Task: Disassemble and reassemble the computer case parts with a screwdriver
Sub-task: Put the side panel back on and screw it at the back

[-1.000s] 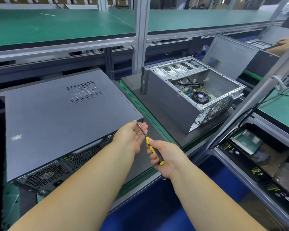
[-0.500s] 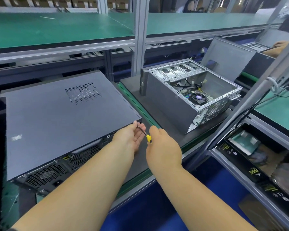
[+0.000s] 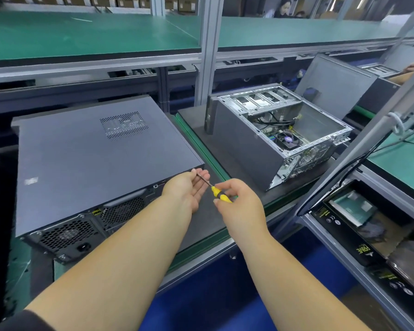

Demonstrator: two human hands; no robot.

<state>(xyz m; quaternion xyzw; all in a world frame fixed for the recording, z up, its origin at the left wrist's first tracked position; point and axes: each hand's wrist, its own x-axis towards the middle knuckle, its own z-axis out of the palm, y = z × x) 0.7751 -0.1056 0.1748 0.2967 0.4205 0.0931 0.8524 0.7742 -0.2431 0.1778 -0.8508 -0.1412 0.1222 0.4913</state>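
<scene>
Fingers of your right hand (image 3: pixel 237 201) are pinching the yellow-and-black handle of a small screwdriver (image 3: pixel 219 193), its thin metal shaft slanting up-left toward the near right corner of the closed dark grey computer case (image 3: pixel 93 158). Your left hand (image 3: pixel 189 187) is lying open, palm up, fingers relaxed under the shaft. Beside it, an opened silver-framed case (image 3: pixel 280 132) is sitting on the dark mat (image 3: pixel 227 161).
</scene>
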